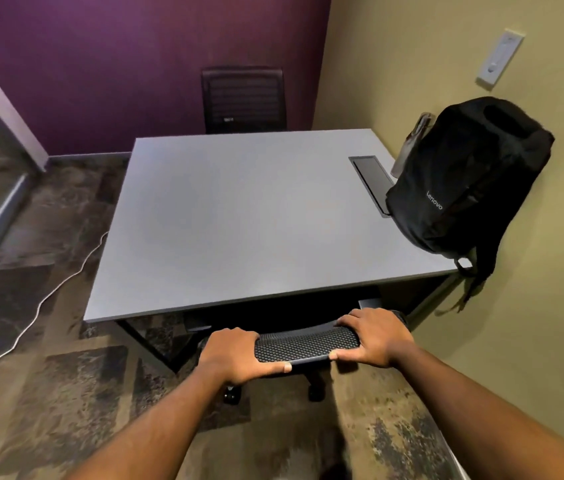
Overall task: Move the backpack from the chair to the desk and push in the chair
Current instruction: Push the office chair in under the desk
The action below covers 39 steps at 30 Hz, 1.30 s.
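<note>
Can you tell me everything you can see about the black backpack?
The backpack is black, soft-looking fabric, with "Lenovo" in pale letters on its front. It stands upright at the desk's right edge, leaning against the tan wall. A bottle sits in its side pocket. Its straps dangle off the desk's corner. Its base covers one end of the desk's cable hatch. No hand touches it.

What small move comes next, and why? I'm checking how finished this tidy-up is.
Probably a last short push forward: the backpack already stands on the desk, and both hands, left and right, grip the chair backrest near the desk edge.
</note>
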Motion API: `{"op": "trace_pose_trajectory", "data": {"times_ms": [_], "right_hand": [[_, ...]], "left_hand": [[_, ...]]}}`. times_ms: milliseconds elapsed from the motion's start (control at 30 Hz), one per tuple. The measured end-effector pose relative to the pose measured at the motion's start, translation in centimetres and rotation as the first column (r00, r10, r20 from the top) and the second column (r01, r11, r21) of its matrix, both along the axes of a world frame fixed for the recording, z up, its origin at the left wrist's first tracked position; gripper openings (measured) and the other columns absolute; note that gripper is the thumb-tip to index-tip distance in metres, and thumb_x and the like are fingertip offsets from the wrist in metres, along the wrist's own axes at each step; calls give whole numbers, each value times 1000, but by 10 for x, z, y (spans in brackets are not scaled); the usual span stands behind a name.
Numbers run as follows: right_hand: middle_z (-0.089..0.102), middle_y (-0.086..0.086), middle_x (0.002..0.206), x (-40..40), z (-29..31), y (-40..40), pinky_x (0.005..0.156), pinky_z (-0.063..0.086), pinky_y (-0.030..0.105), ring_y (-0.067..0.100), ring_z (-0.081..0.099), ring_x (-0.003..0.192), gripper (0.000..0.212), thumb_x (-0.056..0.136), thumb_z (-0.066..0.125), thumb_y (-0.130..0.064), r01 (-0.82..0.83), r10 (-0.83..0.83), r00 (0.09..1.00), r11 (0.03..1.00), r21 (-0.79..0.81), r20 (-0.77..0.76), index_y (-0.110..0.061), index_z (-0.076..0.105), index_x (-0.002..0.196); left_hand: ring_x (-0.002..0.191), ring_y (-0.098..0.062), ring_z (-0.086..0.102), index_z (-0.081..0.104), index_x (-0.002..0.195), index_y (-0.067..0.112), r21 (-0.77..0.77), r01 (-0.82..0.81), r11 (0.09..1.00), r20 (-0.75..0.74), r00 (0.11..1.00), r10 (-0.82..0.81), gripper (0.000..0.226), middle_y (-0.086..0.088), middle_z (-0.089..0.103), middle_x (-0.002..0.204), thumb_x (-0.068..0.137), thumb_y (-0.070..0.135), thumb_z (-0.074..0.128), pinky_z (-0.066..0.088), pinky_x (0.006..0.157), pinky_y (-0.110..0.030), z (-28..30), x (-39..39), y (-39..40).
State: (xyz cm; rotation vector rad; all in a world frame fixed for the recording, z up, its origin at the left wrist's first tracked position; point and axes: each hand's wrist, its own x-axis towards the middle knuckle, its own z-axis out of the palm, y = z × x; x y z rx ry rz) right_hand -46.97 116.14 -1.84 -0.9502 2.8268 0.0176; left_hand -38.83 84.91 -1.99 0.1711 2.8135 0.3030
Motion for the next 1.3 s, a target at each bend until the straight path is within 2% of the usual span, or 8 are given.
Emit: {"op": "trace_pose_trajectory", "data": {"times_ms": [100, 233, 433, 567, 667, 833, 1100, 1300], "right_hand": [[69, -11, 115, -14, 0, -5, 86, 51, 39, 15, 64, 106, 100, 69, 25, -108, -7, 7, 1000, 1000, -23, -10, -39, 63, 131], [69, -11, 116, -34, -2, -9, 85, 51, 38, 14, 64, 105, 103, 70, 23, -108, -24, 24, 1000, 998, -56, 14, -36, 64, 131], [70, -7, 116, -59, -6, 0, 88, 52, 40, 18, 65, 106, 107, 69, 21, -108, -60, 60, 998, 996, -71, 5, -33, 65, 132], [71, -7, 115, -76, -5, 5, 88, 53, 39, 18, 66, 106, 108, 68, 22, -109, -80, 80, 997, 993, -86, 3, -32, 66, 131], [72, -6, 116, -86, -4, 5, 89, 54, 41, 19, 66, 106, 108, 67, 22, -109, -95, 95, 995, 993, -76, 5, -33, 65, 130], [73, -8, 115, -88, -6, 4, 88, 55, 40, 17, 67, 105, 106, 68, 24, -109, -78, 78, 997, 992, -95, -1, -33, 66, 129], [74, -9, 113, -82, -4, -18, 86, 55, 40, 16, 68, 102, 103, 68, 26, -109, -22, 22, 1000, 994, -110, -4, -34, 69, 125], [73, -11, 119, -86, -4, -21, 92, 53, 38, 15, 66, 110, 104, 68, 26, -109, -14, 16, 1000, 996, -84, 21, -34, 67, 128]], "left_hand": [[89, -14, 71, 71, 108, 35, -14, -14, 1000, -10, 1000, 14, 109, 12, 75, 96, 48, 116, 28, 56, 81, -36, 0, -17, -6], [84, -10, 70, 71, 113, 40, -4, -50, 999, -43, 998, 50, 107, 15, 75, 91, 49, 116, 31, 45, 65, -31, 0, -32, -9], [83, -13, 69, 69, 113, 40, -40, -82, 996, -33, 996, 81, 105, 14, 75, 92, 51, 115, 31, 46, 66, -32, -5, -47, 0], [92, -10, 70, 65, 129, 41, -32, -123, 992, 12, 992, 124, 114, 15, 76, 102, 51, 115, 30, 57, 81, -35, -5, -56, 7], [98, -11, 70, 62, 134, 41, -40, -130, 991, 19, 991, 130, 117, 14, 75, 108, 51, 115, 30, 55, 83, -34, -4, -64, 8], [95, -9, 69, 65, 131, 40, -15, -108, 994, 12, 994, 108, 116, 15, 75, 107, 50, 116, 30, 54, 81, -32, -7, -71, 5], [110, -13, 69, 61, 139, 38, 3, -82, 997, 42, 996, 82, 122, 12, 74, 123, 49, 116, 32, 54, 93, -35, -8, -80, -22], [105, -13, 69, 68, 127, 36, 18, -69, 997, 32, 997, 68, 117, 11, 76, 117, 50, 116, 30, 55, 89, -36, -9, -80, -25]]}}
